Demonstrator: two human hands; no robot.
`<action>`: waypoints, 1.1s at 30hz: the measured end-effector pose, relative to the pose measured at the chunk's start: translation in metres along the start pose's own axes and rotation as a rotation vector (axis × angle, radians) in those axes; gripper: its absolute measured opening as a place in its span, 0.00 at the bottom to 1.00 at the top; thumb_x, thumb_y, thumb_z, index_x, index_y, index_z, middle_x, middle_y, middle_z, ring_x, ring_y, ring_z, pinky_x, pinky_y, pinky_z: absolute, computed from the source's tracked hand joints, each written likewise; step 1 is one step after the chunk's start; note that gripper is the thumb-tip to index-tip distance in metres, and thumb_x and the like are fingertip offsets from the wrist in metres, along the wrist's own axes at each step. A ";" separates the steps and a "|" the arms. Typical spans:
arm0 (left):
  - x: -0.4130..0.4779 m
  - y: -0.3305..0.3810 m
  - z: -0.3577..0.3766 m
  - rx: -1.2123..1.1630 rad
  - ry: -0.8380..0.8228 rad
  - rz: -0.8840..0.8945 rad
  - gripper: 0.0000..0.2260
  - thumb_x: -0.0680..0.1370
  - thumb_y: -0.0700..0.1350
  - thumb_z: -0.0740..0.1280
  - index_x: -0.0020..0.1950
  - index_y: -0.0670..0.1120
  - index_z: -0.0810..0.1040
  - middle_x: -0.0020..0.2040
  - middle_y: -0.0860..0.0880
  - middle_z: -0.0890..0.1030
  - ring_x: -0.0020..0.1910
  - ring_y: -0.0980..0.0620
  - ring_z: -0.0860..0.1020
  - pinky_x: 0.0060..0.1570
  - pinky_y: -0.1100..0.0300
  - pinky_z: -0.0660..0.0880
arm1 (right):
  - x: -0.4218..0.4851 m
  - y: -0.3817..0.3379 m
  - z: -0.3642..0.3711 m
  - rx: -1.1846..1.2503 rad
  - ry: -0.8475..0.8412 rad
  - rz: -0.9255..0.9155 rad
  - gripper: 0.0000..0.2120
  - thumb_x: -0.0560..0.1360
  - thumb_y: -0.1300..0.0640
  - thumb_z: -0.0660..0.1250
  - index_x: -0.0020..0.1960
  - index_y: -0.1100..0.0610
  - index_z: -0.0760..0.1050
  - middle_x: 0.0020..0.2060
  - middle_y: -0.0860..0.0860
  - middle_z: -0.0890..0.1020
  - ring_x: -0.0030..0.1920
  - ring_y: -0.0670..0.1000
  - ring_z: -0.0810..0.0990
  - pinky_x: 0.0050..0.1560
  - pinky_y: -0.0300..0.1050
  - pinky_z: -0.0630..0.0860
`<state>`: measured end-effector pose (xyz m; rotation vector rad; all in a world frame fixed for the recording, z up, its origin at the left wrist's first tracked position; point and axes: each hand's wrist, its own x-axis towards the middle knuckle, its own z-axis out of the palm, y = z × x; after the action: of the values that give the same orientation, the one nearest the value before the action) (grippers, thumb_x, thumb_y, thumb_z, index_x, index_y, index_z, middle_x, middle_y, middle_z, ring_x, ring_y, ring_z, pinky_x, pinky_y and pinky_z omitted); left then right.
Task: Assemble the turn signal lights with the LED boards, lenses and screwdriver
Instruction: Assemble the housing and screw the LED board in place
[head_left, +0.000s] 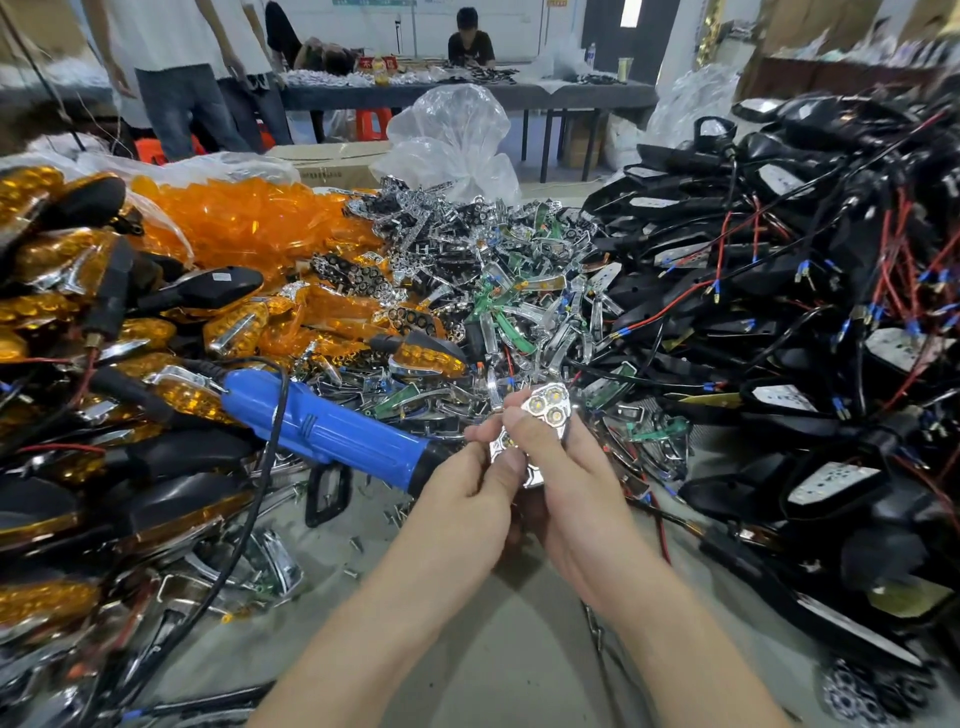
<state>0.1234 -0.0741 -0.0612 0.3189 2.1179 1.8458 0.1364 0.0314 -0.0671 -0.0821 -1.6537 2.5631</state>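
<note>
The chrome reflector piece (545, 408) is held over the table (519, 649), centre, at the near edge of the parts heap. Both hands are closed on it. The left hand (462, 499) has a curled thumb-and-finger grip on its lower end, and the right hand (576, 483) wraps its upper part. Three round cups show at its top. One blue screwdriver (322, 431) lies just left. One clear bag (218, 163) holds amber lenses (260, 223).
</note>
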 end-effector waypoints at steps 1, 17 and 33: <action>0.000 -0.001 0.000 0.013 0.008 0.018 0.08 0.84 0.50 0.60 0.52 0.52 0.77 0.30 0.63 0.78 0.30 0.64 0.75 0.34 0.66 0.71 | 0.000 0.002 0.000 -0.006 0.002 -0.014 0.04 0.76 0.49 0.67 0.45 0.41 0.80 0.44 0.47 0.85 0.38 0.48 0.84 0.36 0.49 0.77; -0.007 0.004 0.007 -0.071 0.018 0.004 0.10 0.83 0.54 0.61 0.49 0.52 0.79 0.34 0.58 0.77 0.32 0.55 0.75 0.34 0.60 0.70 | -0.003 -0.003 0.003 -0.042 0.144 -0.113 0.12 0.75 0.36 0.67 0.46 0.44 0.80 0.43 0.52 0.87 0.40 0.52 0.85 0.31 0.46 0.80; -0.008 0.003 0.011 -0.155 -0.005 -0.035 0.08 0.83 0.51 0.61 0.57 0.59 0.79 0.34 0.50 0.74 0.29 0.54 0.72 0.28 0.62 0.67 | 0.002 0.002 0.000 -0.124 0.217 -0.202 0.12 0.79 0.42 0.61 0.44 0.48 0.77 0.38 0.49 0.85 0.38 0.51 0.84 0.32 0.45 0.78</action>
<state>0.1347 -0.0664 -0.0587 0.2480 1.9504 1.9720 0.1348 0.0310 -0.0689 -0.1849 -1.6451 2.2184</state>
